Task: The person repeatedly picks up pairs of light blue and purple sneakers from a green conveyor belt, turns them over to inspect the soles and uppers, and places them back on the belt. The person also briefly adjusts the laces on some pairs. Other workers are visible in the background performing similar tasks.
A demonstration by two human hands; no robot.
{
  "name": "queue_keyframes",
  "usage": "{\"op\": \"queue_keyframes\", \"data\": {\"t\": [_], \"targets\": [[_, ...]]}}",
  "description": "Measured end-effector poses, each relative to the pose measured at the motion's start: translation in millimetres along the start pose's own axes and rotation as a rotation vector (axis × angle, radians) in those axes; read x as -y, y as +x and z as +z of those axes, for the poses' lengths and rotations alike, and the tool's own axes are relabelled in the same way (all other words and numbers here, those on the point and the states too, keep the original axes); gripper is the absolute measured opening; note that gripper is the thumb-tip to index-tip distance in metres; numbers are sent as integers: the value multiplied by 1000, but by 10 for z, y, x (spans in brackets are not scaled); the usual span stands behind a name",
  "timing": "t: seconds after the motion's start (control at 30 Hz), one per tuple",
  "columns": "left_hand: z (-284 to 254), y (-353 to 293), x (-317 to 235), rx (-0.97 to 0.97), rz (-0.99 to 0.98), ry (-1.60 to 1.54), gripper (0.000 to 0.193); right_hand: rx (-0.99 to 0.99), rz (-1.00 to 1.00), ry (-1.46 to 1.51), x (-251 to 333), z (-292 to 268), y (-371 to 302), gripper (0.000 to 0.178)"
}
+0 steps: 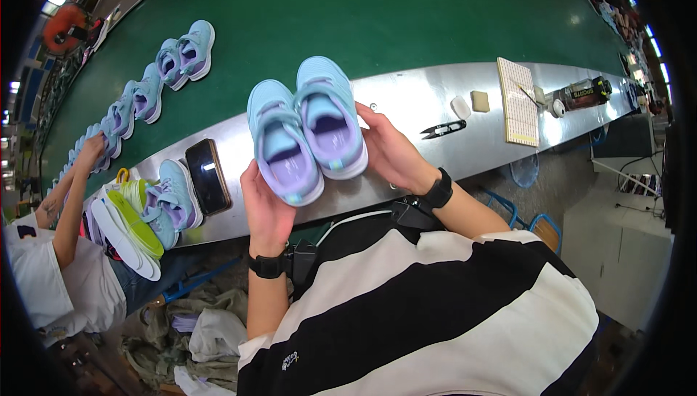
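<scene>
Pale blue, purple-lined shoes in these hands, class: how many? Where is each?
2: one pale blue shoe in the left hand, the second shoe in the right hand.

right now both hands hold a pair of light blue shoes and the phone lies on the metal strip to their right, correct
Not quite: the head view shows the phone to the left of the pair of light blue shoes, not the right. The left hand and right hand do hold that pair, and the phone is on the metal strip.
</scene>
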State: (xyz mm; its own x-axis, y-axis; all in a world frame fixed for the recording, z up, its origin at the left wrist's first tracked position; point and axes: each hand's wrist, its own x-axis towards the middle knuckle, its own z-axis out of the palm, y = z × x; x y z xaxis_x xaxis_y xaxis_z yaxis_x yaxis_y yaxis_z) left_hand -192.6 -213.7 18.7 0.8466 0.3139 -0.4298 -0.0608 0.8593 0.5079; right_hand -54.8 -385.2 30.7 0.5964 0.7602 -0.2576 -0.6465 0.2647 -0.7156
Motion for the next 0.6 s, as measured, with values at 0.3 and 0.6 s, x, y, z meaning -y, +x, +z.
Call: {"op": "queue_keyframes", "data": {"t": [0.3, 0.6], "targets": [[-191, -255, 60, 147, 578, 845, 65, 32, -583, -745, -164, -428, -246, 83], [-171, -382, -26, 74, 668, 972, 74, 60, -646, -798, -180, -426, -333, 82]]}}
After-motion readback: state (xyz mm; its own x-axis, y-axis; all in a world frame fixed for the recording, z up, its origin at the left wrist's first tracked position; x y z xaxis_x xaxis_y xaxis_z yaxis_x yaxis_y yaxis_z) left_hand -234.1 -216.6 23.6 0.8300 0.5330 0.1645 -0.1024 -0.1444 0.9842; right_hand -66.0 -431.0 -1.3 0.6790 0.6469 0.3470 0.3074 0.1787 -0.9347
